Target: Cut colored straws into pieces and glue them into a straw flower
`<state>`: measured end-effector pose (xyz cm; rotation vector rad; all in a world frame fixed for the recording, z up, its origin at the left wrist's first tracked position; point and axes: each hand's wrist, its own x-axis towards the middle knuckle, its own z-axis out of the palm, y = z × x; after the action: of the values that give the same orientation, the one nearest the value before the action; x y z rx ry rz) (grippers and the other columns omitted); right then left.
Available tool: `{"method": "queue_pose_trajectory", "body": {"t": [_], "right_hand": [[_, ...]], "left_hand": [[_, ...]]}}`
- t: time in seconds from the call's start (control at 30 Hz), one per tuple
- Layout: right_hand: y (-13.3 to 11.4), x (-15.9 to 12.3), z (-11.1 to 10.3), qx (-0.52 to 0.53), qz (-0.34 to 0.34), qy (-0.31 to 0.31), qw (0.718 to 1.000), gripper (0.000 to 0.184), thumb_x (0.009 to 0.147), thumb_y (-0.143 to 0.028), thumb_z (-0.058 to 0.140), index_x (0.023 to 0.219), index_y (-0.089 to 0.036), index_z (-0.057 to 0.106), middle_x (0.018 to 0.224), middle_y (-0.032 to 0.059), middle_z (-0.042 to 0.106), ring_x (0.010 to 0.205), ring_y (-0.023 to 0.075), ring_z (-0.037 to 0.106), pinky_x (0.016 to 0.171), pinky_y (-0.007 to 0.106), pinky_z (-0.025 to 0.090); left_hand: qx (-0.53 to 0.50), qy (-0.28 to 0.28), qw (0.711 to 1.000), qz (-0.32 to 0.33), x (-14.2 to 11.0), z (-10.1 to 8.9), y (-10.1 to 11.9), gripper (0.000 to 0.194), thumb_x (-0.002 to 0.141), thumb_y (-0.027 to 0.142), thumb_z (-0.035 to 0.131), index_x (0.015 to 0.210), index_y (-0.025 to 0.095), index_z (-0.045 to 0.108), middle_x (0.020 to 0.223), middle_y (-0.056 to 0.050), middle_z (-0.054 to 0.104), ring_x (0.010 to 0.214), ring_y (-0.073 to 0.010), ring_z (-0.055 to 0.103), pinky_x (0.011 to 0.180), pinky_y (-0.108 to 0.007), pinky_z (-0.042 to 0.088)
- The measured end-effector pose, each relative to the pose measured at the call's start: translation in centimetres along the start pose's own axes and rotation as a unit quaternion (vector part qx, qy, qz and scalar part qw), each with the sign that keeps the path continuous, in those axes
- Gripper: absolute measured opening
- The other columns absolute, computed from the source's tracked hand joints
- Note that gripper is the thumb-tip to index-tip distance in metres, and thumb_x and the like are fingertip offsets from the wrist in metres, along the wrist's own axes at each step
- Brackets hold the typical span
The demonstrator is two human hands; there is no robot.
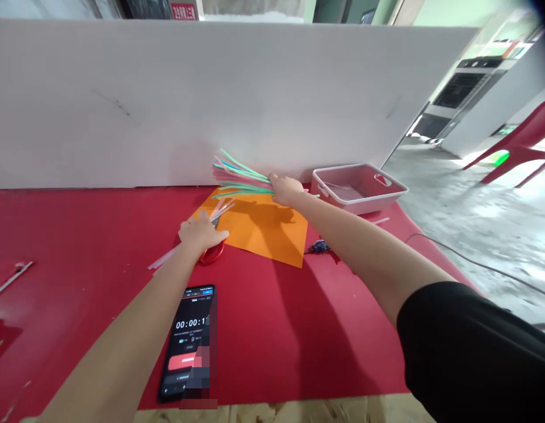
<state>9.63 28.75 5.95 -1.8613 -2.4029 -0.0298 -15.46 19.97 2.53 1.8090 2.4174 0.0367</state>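
Note:
My right hand [287, 191] is closed round a bundle of thin pink and green straws [243, 177]. Their loose ends fan out to the left above an orange sheet [272, 232]. Several pale, whitish straws [223, 210] pass under my left hand [200, 233], showing on both sides of it. Its fingers curl over them and the thumb sticks out to the right; the grip itself is partly hidden. Red-handled scissors [214, 252] lie just beneath this hand, partly covered by it.
A pink basket [360, 202] stands at the back right, before a white board [237, 100]. A phone [188, 343] showing a timer lies at the front of the red table [254, 335]. A small dark object [320, 247] sits by my right forearm. Beyond is a red chair [519, 141].

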Motion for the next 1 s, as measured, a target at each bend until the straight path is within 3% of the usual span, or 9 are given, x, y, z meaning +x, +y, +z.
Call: {"method": "queue_pose_trajectory", "body": {"t": [0.17,0.3,0.5,0.7,0.8,0.9,1.0], "right_hand": [[0.4,1.6,2.0,-0.066,-0.044,0.051,0.996,0.036,0.093,-0.034,0.058,0.125,-0.017,0.055,0.125,0.0092,0.058,0.106,0.0224,0.061,0.089,0.045,0.052],[1.4,2.1,3.4,-0.102,-0.005,0.09,0.991,0.037,0.092,-0.034,0.058,0.125,-0.017,0.055,0.127,0.0095,0.057,0.109,0.0234,0.059,0.091,0.046,0.051],[1.5,1.2,4.3,-0.108,-0.035,0.114,0.987,0.035,0.092,-0.033,0.058,0.123,-0.017,0.056,0.128,0.0095,0.057,0.112,0.0239,0.058,0.092,0.046,0.051],[1.1,0.9,4.1,-0.095,-0.088,0.079,0.988,0.034,0.093,-0.035,0.058,0.121,-0.016,0.057,0.123,0.009,0.059,0.107,0.0221,0.06,0.089,0.044,0.052],[1.2,1.2,3.9,-0.09,-0.099,0.052,0.99,0.034,0.093,-0.035,0.058,0.121,-0.017,0.057,0.123,0.0089,0.059,0.105,0.0217,0.061,0.088,0.044,0.053],[1.2,1.5,3.9,-0.086,-0.092,0.025,0.992,0.033,0.093,-0.034,0.058,0.121,-0.017,0.057,0.123,0.009,0.059,0.104,0.0213,0.061,0.087,0.043,0.053],[1.0,1.7,3.8,-0.081,-0.076,0.006,0.994,0.033,0.093,-0.034,0.057,0.121,-0.017,0.057,0.122,0.0093,0.059,0.104,0.021,0.061,0.087,0.042,0.053]], "left_hand": [[-0.017,-0.016,0.996,-0.081,1.2,-0.4,-1.4,0.09,0.065,0.068,0.056,0.134,0.012,0.044,0.132,-0.028,0.05,0.119,-0.047,0.048,0.086,-0.051,0.044],[-0.018,0.008,0.994,-0.107,1.8,-0.2,-2.4,0.086,0.07,0.067,0.051,0.133,0.009,0.043,0.132,-0.03,0.048,0.116,-0.0483,0.049,0.083,-0.053,0.045],[-0.007,0.084,0.994,-0.071,1.9,0.6,-3.2,0.076,0.076,0.058,0.052,0.131,0.007,0.04,0.129,-0.028,0.049,0.117,-0.0445,0.048,0.086,-0.049,0.044],[-0.003,0.11,0.993,-0.034,0.7,0.1,-3.4,0.066,0.08,0.053,0.049,0.125,0.005,0.045,0.121,-0.029,0.054,0.111,-0.045,0.052,0.083,-0.051,0.046],[-0.004,0.127,0.992,-0.006,-0.9,-0.8,-3.2,0.059,0.084,0.051,0.046,0.124,0.007,0.047,0.121,-0.026,0.055,0.111,-0.0432,0.052,0.085,-0.05,0.046],[-0.012,0.15,0.987,0.049,-4.5,-1.7,-2.0,0.054,0.087,0.046,0.046,0.129,0.012,0.046,0.125,-0.019,0.056,0.115,-0.0376,0.05,0.093,-0.046,0.042],[-0.114,0.168,0.956,0.212,-10.8,-2.1,0.6,0.049,0.09,0.044,0.045,0.127,0.012,0.05,0.12,-0.016,0.06,0.112,-0.0314,0.053,0.098,-0.044,0.041]]}}
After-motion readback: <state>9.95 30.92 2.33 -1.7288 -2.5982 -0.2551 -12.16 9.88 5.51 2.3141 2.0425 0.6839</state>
